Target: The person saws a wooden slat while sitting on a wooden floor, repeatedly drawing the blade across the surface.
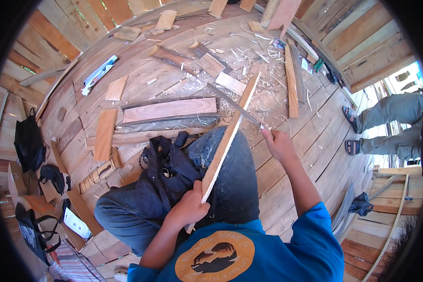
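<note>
A long, narrow wooden strip (228, 141) slants up and away from my lap, its far end over the shavings. Near its lower end, against my lap, my left hand (190, 207) is closed around it. My right hand (279, 144) grips a long-bladed knife (229, 99), the handle mostly hidden by the fingers. The grey blade crosses the strip in its upper half and points to the far left. Whether the edge bites into the wood cannot be made out. Dark cloth (164, 164) lies bunched over my lap, left of the strip.
Curled shavings (268, 84) litter the plank floor beyond my knees. Boards (169, 110) and split log pieces (174, 58) lie ahead. A narrow plank (291, 84) is at the far right. Black bags (29, 141) and cardboard boxes (82, 211) stand left. Another person's sandalled feet (352, 147) are right.
</note>
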The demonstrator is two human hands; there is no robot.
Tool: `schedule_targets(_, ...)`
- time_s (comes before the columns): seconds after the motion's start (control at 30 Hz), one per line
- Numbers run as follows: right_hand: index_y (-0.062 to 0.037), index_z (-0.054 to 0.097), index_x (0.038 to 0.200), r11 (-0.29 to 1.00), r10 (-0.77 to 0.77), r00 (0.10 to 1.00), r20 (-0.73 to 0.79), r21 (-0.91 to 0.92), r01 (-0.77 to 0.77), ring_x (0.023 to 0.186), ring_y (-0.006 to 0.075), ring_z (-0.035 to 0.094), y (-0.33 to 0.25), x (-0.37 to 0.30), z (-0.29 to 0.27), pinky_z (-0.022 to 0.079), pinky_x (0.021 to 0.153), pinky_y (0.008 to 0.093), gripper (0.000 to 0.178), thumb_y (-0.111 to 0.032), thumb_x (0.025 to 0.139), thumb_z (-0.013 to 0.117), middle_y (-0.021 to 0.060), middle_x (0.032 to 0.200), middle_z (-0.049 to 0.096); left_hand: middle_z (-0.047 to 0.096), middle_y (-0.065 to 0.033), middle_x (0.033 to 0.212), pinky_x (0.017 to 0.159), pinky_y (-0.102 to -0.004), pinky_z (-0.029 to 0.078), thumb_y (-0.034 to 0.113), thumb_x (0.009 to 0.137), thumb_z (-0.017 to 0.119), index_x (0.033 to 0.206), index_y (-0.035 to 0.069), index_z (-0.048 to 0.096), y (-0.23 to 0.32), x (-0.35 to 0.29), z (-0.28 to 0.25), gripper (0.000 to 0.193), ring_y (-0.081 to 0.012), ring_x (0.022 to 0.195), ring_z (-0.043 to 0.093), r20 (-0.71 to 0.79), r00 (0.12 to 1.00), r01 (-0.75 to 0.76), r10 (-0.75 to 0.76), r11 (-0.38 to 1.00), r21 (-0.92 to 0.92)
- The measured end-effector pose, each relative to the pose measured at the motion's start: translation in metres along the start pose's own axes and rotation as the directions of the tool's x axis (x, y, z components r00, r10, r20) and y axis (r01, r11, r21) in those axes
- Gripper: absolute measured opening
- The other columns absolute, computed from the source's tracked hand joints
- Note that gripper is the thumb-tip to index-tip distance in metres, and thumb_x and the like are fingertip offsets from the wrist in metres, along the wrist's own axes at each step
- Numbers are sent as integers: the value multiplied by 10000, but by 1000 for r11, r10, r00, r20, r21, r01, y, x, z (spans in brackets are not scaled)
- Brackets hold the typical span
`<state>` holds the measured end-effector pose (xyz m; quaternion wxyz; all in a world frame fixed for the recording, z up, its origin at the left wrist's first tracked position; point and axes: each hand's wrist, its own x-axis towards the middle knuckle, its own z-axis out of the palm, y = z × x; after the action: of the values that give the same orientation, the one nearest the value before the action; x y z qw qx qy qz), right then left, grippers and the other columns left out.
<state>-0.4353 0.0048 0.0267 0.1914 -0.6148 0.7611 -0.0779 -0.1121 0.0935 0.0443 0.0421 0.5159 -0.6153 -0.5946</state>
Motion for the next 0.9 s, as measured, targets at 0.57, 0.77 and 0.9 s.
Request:
schedule_targets(0.57, -43, 618, 659, 905, -393, 918, -51, -195, 377, 622, 361, 637, -27, 14, 21, 509, 560, 462, 618, -623, 849, 519, 164, 597, 609, 563, -392, 851, 783, -504, 481, 78, 756, 522, 1083, -95, 341, 3, 1, -1, 412, -519, 862, 594, -12, 1000, 18, -18, 1000, 6)
schedule_targets(0.77, -42, 614, 656, 921, -358, 929, 88, -132, 367, 589, 364, 629, -47, -25, 19, 509, 547, 460, 613, -620, 842, 530, 168, 581, 601, 562, -402, 850, 792, -506, 486, 83, 762, 521, 1046, -94, 346, 1, 2, 3, 378, -516, 861, 597, -22, 1000, -20, 21, 999, 40)
schedule_targets(0.9, -39, 614, 654, 879, -422, 906, 18, -238, 414, 572, 359, 628, -25, 4, 12, 509, 540, 457, 618, -619, 846, 527, 170, 572, 598, 563, -401, 854, 796, -501, 488, 77, 760, 526, 1044, -92, 344, 2, 2, 2, 378, -517, 863, 597, -23, 1000, -12, 12, 1000, 3)
